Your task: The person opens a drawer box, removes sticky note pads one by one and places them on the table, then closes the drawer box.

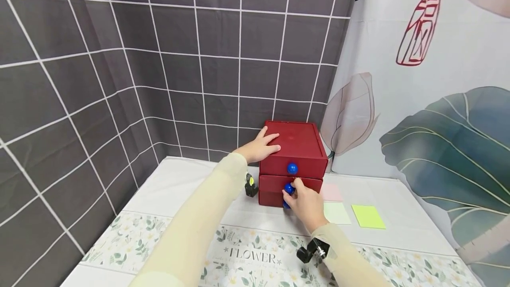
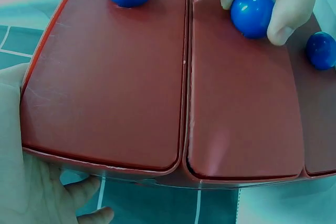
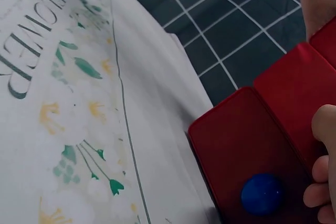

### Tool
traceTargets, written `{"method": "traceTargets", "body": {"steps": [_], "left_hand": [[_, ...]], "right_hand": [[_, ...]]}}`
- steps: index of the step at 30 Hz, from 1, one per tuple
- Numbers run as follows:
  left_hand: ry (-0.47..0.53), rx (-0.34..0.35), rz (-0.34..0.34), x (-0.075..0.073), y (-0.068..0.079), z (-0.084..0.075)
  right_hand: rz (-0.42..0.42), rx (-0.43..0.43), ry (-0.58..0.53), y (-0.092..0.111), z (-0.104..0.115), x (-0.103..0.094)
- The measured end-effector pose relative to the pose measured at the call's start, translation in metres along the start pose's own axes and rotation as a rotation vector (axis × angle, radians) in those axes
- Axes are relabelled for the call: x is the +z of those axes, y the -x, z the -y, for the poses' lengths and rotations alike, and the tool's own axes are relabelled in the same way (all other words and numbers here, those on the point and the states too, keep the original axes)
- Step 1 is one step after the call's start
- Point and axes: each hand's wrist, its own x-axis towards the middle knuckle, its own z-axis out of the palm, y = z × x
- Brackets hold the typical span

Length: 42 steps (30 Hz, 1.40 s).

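Pale sleeves (image 1: 197, 223) stretch over a flowered tablecloth (image 1: 239, 273) as the right hand (image 1: 306, 203) pinches the middle blue knob (image 2: 253, 14), apparently hard and slick, best taken between thumb and fingertips. Its red drawer box (image 1: 296, 138), likely stiff and light, stands on the table; the left hand (image 1: 258, 149) rests atop it, fingers spread, before a dark checked curtain (image 1: 217, 74).

I'm standing in a small corner hung with cloth, homely in its trimmings, though I can't tell whether it belongs to a home or a studio. A dark grey drape (image 1: 217, 32), lined in white like tiles, ripples along two sides; a pale leaf-printed drape (image 1: 370, 43) adjoins it. The flowery tablecloth (image 1: 133, 229) reads "FLOWER," and a little red drawer box (image 1: 296, 141) and paper notes (image 1: 368, 216) suggest a desk.
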Motion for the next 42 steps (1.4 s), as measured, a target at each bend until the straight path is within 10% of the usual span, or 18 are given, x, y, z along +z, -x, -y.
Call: {"method": "traceTargets", "body": {"steps": [23, 42], "left_hand": [[-0.039, 0.003, 0.013, 0.004, -0.001, -0.001], [-0.031, -0.006, 0.019, -0.001, 0.0, -0.004]], "right_hand": [[-0.084, -0.082, 0.053, 0.006, -0.006, 0.011], [0.032, 0.18, -0.182, 0.019, -0.004, 0.012]]}}
